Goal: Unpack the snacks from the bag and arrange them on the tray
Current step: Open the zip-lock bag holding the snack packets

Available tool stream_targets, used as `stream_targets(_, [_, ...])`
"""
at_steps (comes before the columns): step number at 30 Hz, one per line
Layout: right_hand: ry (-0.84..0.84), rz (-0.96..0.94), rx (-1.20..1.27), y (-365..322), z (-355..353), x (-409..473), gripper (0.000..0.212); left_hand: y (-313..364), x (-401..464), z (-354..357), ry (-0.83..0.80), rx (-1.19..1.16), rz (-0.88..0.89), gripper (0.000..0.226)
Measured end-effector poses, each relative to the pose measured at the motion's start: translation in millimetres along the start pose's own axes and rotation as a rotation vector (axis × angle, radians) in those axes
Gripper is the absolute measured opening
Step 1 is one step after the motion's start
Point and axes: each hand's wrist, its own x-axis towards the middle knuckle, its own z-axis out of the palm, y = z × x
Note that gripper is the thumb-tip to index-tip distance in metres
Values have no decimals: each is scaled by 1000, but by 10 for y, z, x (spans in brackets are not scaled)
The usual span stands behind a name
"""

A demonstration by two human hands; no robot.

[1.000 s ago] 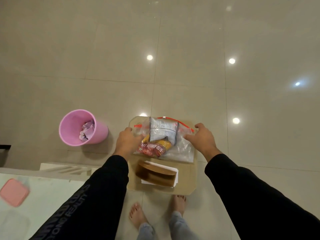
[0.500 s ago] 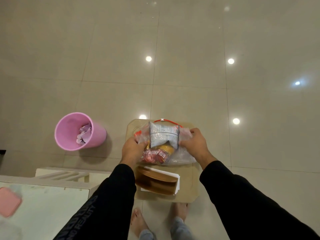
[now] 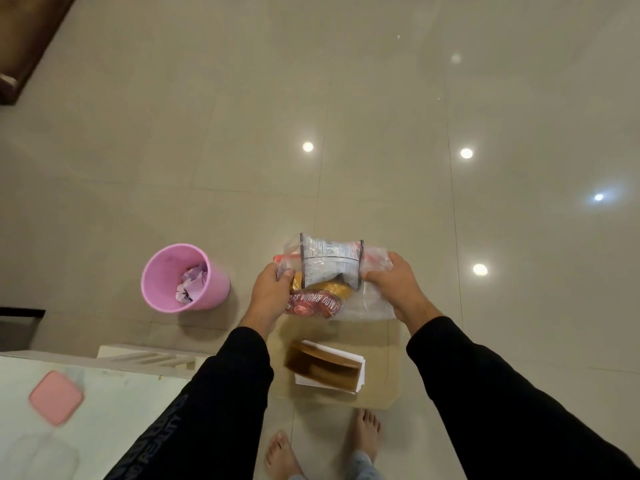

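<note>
Both hands hold the clear zip bag (image 3: 372,299) above the tray (image 3: 384,368): left hand (image 3: 272,289) pinching its 9 o'clock edge, right hand (image 3: 389,284) gripping the 3 o'clock edge. The silver snack packet (image 3: 329,263) stands between them, long axis 12-to-6, equally near both.

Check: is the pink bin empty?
No. The pink bin holds crumpled pale paper, visible through its open top in the head view.

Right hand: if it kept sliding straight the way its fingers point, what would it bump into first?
The right hand points leftward, gripping the clear bag. It would probably meet the silver snack packet inside that bag first, though depth is unclear.
</note>
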Motion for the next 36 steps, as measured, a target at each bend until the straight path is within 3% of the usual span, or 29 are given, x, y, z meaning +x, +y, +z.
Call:
stream_targets(3, [-34,-54,60,-447,2,-237,52,365,-204,-199,-2,-63,74,13])
stream_targets(7, [-130,-150,105,-1191,-14,-701,38,1044,-603,-563,29,-94,202,13])
stream_targets(11, [-211,-260,139,-1926,-23,-1255,49,1835,-1130,-997,36,-130,325,15])
stream_targets(17, [-274,-535,271,-3002,21,-2078,54,3028,-2096,-1654,103,-100,663,17])
stream_targets(21, [-358,-767,330,-3736,57,-2563,44,3574,-2781,-2068,183,-133,862,18])
stream_targets(25, [-501,-998,323,-4381,98,-3110,63,3860,-3465,-2407,251,-206,1036,35])
stream_targets(28, [-547,-1117,339,-4684,175,-3555,41,3905,-3882,-2674,284,-249,1097,10])
stream_targets(31, [-604,-1185,319,-4847,298,-3973,24,3856,-4235,-2972,323,-232,1138,15])
stream_targets(36, [-680,-1218,304,-4863,622,-4505,18,3595,-4787,-3389,292,-172,1164,28])
